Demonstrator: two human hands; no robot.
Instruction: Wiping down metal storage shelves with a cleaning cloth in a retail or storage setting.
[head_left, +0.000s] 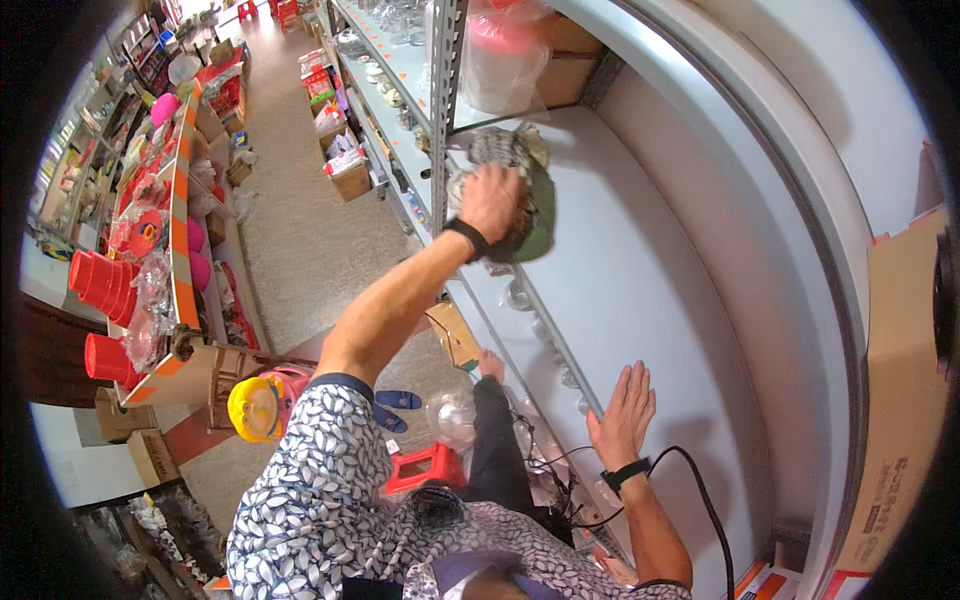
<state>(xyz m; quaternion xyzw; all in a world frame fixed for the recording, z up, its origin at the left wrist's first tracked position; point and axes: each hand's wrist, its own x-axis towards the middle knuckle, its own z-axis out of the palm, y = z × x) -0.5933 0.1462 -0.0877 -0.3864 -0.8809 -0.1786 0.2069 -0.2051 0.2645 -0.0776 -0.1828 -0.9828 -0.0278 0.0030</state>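
My left hand (491, 202) is on a bunched cloth (541, 225), green and grey patterned, at the upper middle of a bare light-grey metal shelf board. Its fingers are curled over the cloth beside the perforated upright post; the hand is slightly blurred, and its fingertips are partly hidden. Nearer to me on the same board, my right hand (622, 420) lies at the front edge with its fingers extended and nothing in it. Both wrists wear black bands. A black cable (701, 480) curves past the right wrist over the board.
A perforated metal post (444, 112) stands left of the cloth. Beyond it, shelves hold glassware; a wrapped pink-lidded container (499, 60) stands at the far end. A red plastic stool (427, 466) and blue slippers (397, 401) are on the floor. Red buckets (105, 289) stand across the aisle.
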